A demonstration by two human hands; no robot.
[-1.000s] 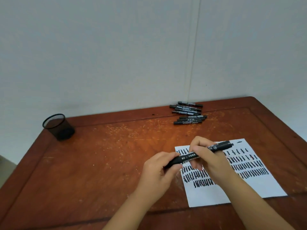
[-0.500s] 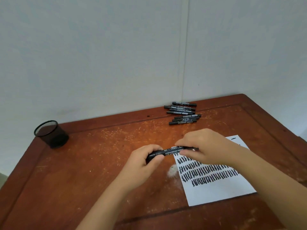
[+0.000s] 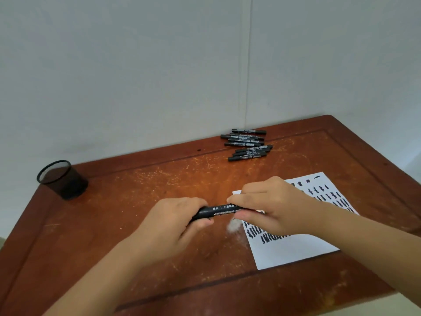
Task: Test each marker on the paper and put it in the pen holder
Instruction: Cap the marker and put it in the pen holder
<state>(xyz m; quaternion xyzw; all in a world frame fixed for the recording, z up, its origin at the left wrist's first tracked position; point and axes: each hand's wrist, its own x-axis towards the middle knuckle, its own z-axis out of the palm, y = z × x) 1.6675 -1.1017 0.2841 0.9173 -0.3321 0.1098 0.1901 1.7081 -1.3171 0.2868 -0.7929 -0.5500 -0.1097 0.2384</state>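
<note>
From the head view we see the black marker (image 3: 219,210) held level above the worktop (image 3: 136,258), its long axis running left to right, the right end slightly higher. The left hand (image 3: 173,224) curls its grip around the left end; the right hand (image 3: 271,206) pinches the right end, over the paper's (image 3: 296,249) left edge. Compared with a second ago, the marker sits lower and flatter, and the right hand now hides its right end. The pen holder (image 3: 62,179) stands far left; spare markers (image 3: 247,144) lie at the back.
</note>
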